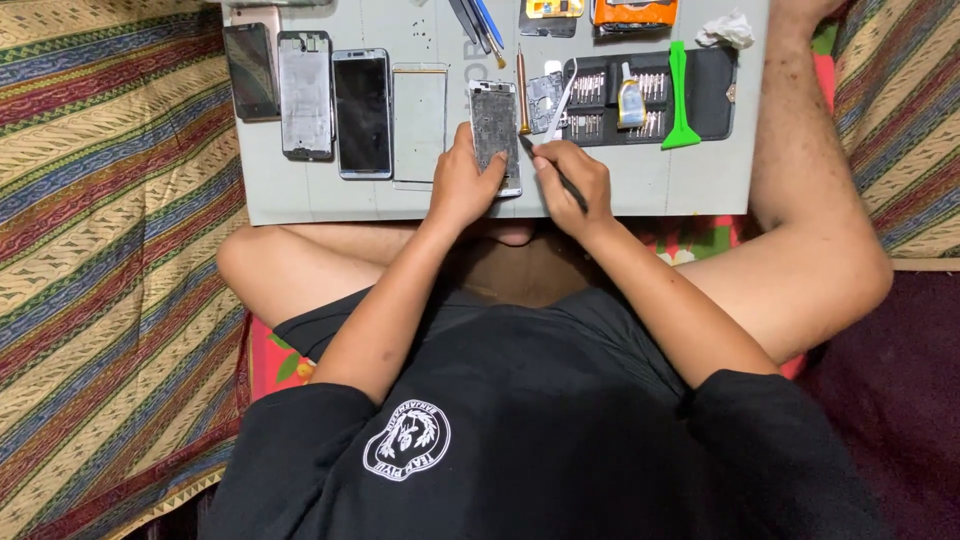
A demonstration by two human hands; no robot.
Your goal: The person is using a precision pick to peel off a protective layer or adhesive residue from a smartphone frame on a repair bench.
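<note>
Fingers [478, 165] steadying opened phone [495, 135], long axis upright, away from body

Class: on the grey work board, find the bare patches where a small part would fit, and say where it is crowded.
Free: the grey board's near-left strip below the row of phone panels, and the near-right corner below the green pry tool. Crowded: the middle, where the left hand steadies the opened phone and the right hand holds a dark tool.

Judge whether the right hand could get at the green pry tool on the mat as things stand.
Probably yes. The green pry tool lies uncovered on the black bit case, up and to the right of the right hand, with nothing between them. The hand already holds a thin dark tool, so it would need to drop that first.
</note>
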